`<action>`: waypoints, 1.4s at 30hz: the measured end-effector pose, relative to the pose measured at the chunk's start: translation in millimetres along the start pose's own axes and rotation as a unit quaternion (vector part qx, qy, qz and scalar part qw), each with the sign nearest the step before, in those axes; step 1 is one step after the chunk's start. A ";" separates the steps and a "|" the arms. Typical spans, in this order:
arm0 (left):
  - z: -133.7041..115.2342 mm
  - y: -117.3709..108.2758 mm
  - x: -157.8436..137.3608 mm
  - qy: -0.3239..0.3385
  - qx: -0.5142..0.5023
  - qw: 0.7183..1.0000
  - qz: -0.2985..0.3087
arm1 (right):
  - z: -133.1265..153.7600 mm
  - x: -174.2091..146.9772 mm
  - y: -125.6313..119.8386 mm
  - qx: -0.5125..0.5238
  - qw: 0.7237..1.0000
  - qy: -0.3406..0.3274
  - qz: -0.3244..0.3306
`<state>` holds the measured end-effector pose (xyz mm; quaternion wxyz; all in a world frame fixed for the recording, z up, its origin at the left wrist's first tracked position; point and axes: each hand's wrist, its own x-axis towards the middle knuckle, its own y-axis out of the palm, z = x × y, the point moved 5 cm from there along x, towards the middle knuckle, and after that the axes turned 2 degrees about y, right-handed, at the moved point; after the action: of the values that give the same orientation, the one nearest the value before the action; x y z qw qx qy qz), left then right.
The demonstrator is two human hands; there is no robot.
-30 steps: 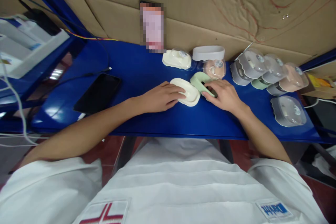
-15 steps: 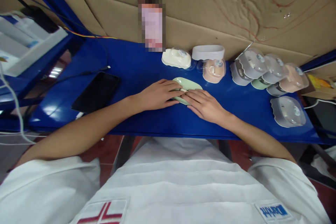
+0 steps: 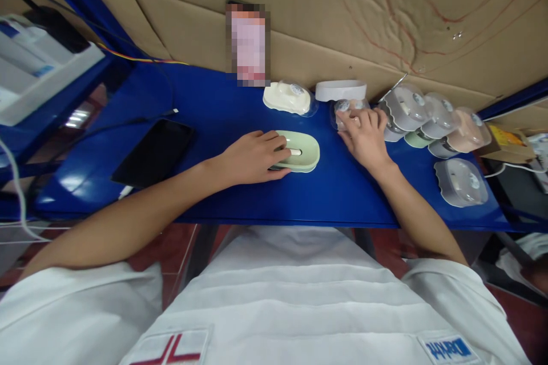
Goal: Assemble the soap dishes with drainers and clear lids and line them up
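Note:
A pale green oval dish with a small white bar-shaped piece in its middle lies on the blue table. My left hand grips the dish's left side, fingers over the rim and thumb at the near edge. To the right, my right hand has its fingers curled over a small peach box with a clear lid; the hand covers much of that box. Behind the box stands a white oval ring-like band. A cream box with a clear cover sits to the band's left.
Several clear-lidded boxes in grey, green and peach are stacked at the right, with a single grey one nearer me. A black tablet-like device and a cable lie at the left. A pixelated phone-like object leans on the cardboard wall.
My right hand has left the green dish and moved right and away from me, onto the peach box. My left hand stays on the dish, whose right half is now uncovered.

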<state>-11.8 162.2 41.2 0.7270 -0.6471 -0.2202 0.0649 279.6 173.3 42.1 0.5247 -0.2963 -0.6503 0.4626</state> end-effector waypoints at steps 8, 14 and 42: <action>-0.7 5.9 0.3 0.015 -0.036 0.999 -0.007 | -7.6 0.7 -10.1 -0.024 1.000 0.018 -0.006; 13.9 14.5 -2.0 -0.027 -0.160 0.985 -0.058 | 2.0 -9.8 -44.2 0.122 0.991 -0.004 -0.061; 40.5 24.8 -1.4 -0.126 -0.286 0.947 -0.075 | 75.0 -31.2 4.1 0.200 0.950 -0.234 0.053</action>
<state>-24.7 202.4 19.4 0.4805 -0.7962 -0.3667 0.0257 216.0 126.0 24.1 0.3814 -0.1028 -0.6324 0.6664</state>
